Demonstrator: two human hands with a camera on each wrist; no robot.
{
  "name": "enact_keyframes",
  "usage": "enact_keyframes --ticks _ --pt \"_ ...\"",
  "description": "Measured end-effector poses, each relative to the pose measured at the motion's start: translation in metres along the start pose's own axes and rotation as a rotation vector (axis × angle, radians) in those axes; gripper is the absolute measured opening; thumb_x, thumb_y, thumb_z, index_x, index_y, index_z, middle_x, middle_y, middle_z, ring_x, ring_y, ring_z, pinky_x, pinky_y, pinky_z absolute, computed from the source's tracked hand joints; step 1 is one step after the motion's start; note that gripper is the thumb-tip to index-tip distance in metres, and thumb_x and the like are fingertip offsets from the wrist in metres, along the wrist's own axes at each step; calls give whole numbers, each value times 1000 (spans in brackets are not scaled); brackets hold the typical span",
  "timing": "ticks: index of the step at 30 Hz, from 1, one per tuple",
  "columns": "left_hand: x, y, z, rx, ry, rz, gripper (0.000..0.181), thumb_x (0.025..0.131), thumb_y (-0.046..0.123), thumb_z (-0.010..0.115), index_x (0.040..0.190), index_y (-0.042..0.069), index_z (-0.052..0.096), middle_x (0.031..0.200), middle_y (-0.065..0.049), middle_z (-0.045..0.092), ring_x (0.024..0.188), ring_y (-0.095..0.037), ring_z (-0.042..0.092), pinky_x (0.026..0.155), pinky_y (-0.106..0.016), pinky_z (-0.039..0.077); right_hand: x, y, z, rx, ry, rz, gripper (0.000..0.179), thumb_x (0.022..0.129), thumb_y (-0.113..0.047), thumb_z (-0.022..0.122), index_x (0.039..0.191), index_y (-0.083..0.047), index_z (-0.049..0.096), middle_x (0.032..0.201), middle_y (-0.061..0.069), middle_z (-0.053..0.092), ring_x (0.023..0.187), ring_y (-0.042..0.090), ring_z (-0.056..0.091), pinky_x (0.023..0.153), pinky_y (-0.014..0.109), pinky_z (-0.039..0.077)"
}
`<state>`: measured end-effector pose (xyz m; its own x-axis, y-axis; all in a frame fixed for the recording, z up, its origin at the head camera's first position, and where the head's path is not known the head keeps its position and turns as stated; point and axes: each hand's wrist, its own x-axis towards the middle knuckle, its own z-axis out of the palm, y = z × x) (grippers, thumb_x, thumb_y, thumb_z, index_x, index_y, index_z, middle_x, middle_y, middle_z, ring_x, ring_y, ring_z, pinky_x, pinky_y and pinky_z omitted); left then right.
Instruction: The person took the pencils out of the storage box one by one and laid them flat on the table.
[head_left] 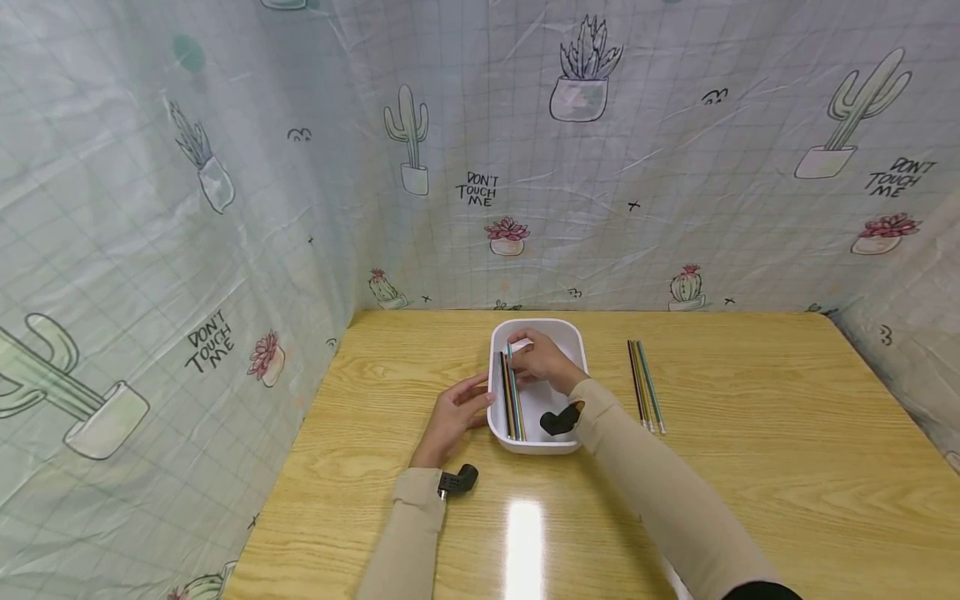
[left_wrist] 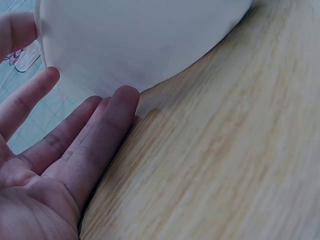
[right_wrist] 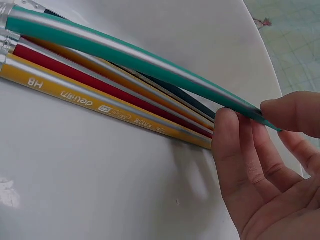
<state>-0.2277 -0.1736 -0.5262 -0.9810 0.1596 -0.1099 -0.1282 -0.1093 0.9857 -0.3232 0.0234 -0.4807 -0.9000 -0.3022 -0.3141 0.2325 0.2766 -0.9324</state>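
A white plastic tray (head_left: 536, 447) stands on the table with several pencils lying lengthwise along its left side. In the right wrist view my right hand (right_wrist: 270, 165) pinches the end of a green pencil (right_wrist: 125, 54) between thumb and fingers. That pencil lies above a yellow pencil (right_wrist: 75, 97) marked HB, a red pencil (right_wrist: 60, 66) and others. My left hand (head_left: 452, 417) is at the tray's left side. Its fingertips touch the outer wall (left_wrist: 135, 45) with the fingers fairly straight, low by the tabletop.
To the right of the tray, a few more pencils (head_left: 647, 387), dark, yellow and teal, lie side by side on the wooden table (head_left: 780, 433). A cactus-print curtain (head_left: 630, 167) hangs behind and beside the table.
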Motion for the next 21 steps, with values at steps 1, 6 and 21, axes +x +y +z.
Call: enact_keyframes --ticks 1,6,21 --pt "0 0 0 1 1 1 51 97 19 73 145 10 58 139 -22 60 118 -26 66 93 -39 64 0 0 0 8 -1 -3 44 94 0 66 135 -9 51 107 14 66 79 18 67 73 35 66" --pt "2 -2 0 2 9 12 51 96 17 73 144 9 58 138 -24 61 113 -22 67 92 -40 65 -1 1 0 23 1 -19 44 94 1 65 134 -9 51 104 12 64 76 18 66 75 38 67" --pt "1 -6 1 -10 14 12 50 96 13 72 144 10 59 137 -25 61 111 -22 67 89 -38 65 -8 1 -5 15 48 -53 41 97 0 63 135 -10 53 111 15 62 88 21 67 81 42 67"
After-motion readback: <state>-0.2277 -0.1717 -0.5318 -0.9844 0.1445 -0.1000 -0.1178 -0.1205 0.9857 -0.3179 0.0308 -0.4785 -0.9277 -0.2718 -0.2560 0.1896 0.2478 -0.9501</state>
